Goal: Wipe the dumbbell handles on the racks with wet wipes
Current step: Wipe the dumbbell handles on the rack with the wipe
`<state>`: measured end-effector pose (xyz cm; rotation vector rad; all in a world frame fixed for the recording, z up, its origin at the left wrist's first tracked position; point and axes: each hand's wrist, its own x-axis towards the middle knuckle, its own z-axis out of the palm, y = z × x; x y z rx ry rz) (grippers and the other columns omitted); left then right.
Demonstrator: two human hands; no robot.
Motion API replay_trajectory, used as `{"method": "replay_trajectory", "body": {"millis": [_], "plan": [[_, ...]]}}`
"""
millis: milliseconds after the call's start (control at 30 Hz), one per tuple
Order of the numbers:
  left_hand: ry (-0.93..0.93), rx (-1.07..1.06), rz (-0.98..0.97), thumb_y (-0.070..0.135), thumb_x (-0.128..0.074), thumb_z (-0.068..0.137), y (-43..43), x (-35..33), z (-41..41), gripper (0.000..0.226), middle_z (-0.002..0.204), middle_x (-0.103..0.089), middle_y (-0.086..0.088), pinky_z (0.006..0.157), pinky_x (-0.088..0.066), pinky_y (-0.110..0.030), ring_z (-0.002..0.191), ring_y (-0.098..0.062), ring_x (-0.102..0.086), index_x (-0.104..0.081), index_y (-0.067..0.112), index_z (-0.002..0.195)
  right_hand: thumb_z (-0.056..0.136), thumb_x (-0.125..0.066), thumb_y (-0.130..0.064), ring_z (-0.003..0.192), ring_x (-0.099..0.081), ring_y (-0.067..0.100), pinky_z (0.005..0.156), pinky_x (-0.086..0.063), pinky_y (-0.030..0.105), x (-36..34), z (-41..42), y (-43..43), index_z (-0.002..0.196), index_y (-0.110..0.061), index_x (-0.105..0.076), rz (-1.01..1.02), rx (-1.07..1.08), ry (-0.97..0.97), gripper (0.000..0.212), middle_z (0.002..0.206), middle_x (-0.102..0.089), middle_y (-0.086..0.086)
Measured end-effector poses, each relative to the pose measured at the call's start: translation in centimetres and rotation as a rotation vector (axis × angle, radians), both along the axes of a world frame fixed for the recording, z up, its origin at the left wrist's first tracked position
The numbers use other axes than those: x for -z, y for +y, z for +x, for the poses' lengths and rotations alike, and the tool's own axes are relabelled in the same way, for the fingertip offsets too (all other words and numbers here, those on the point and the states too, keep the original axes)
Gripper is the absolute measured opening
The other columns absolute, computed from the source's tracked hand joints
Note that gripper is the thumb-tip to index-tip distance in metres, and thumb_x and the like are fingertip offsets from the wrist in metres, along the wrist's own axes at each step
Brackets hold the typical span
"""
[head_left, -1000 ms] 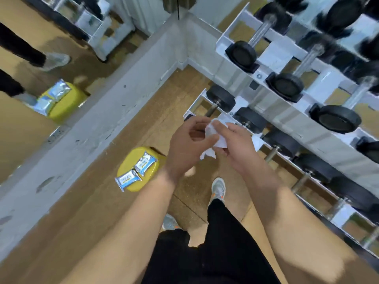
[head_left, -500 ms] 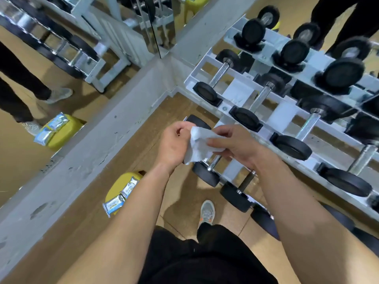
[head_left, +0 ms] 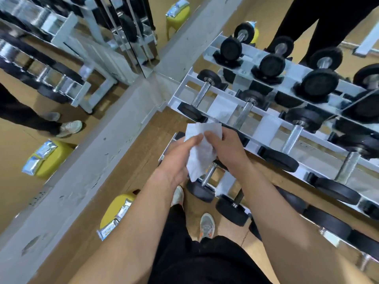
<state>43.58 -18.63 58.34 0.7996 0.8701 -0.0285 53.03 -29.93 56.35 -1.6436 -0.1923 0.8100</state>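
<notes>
Both my hands hold one white wet wipe (head_left: 200,152) in front of me, above the lowest shelf of the white dumbbell rack (head_left: 268,125). My left hand (head_left: 177,158) pinches its left side. My right hand (head_left: 227,149) pinches its right side, thumb on top. The wipe is partly spread, its upper edge flat and its lower end hanging crumpled. Black dumbbells with chrome handles (head_left: 245,114) lie in rows on three tilted shelves. One chrome handle (head_left: 209,174) shows just under the wipe, apart from it.
A yellow stool (head_left: 114,210) with packs of wipes (head_left: 114,221) stands on the wood floor at my lower left. A grey ledge (head_left: 82,171) runs under wall mirrors on the left. Another person's black-trousered legs (head_left: 320,23) stand behind the rack. My shoes (head_left: 207,224) are by the lowest dumbbells.
The view has tilted up, showing more of the rack. My hands have pulled the wipe wider open, from a bunched wad to a partly flat sheet.
</notes>
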Motion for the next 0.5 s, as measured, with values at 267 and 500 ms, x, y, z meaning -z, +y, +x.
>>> {"method": "replay_trajectory", "body": {"millis": [267,500], "plan": [[-0.086,0.06,-0.207,0.012,-0.072,0.082,7.0,1.2,4.3,0.05,0.123,-0.067,-0.021,0.089,-0.06,-0.044,0.104,-0.033,-0.069,-0.059,-0.003,0.128,0.103,-0.057,-0.028,0.09,-0.074,0.024,0.076,-0.06,0.04,-0.7,3.5,4.7,0.104,-0.018,-0.07,-0.01,0.216,0.048,0.016,0.097,-0.077,0.005],[-0.011,0.256,0.229,0.023,-0.071,0.093,14.2,3.0,8.2,0.032,0.118,-0.07,-0.021,0.073,-0.061,-0.04,0.095,-0.03,-0.072,-0.065,0.003,0.117,0.107,-0.048,-0.03,0.077,-0.074,0.021,0.062,-0.057,0.036,-1.0,5.9,10.1,0.106,-0.011,-0.068,-0.016,0.299,0.055,0.027,0.089,-0.075,0.005]]}}
